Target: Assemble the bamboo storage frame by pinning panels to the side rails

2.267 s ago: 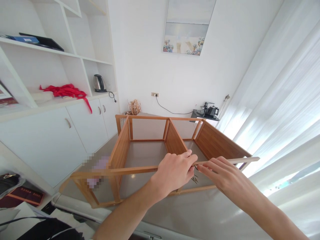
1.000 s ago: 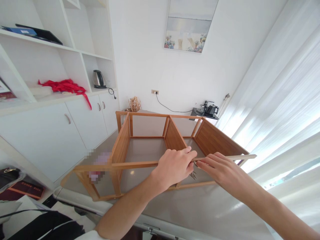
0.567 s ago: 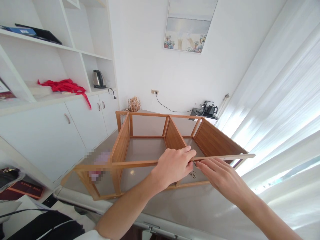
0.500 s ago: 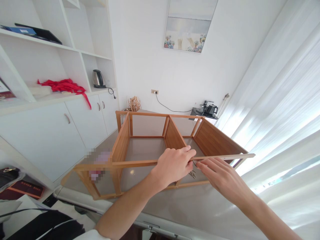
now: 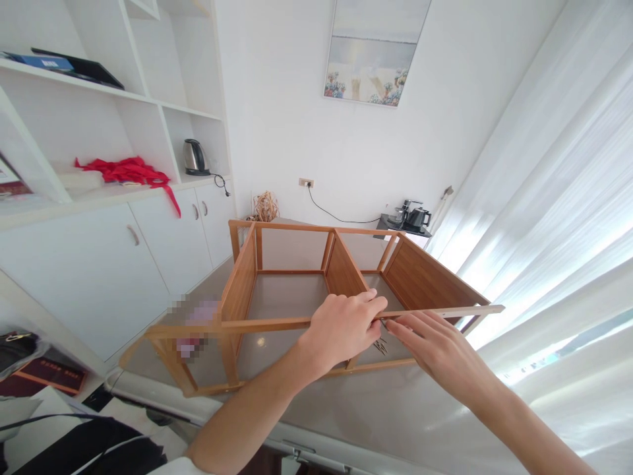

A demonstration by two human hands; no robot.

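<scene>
A wooden shelf frame (image 5: 277, 323) lies on its side on a grey table (image 5: 346, 409), its shelf boards standing upright. My left hand (image 5: 341, 326) is wrapped over the near top rail at the middle board (image 5: 346, 260). Just to its right, my right hand (image 5: 430, 336) is at the same rail, fingers bent together around a small dark piece, perhaps a hex key, mostly hidden by the fingertips. Below the rail, between the hands, several thin screws or bolts (image 5: 380, 346) lie in a small heap on the table.
White shelving (image 5: 109, 112) on the left holds a kettle (image 5: 195, 157) and red cloth (image 5: 131, 171). A pale curtain (image 5: 558, 218) hangs at the right. A black coffee maker or kettle set (image 5: 413, 216) stands behind the frame. A blurred pinkish item (image 5: 195, 330) lies at the frame's left end.
Almost nothing differs. The fingertips of my right hand have shifted very slightly to the left along the rail; my left hand keeps its hold.
</scene>
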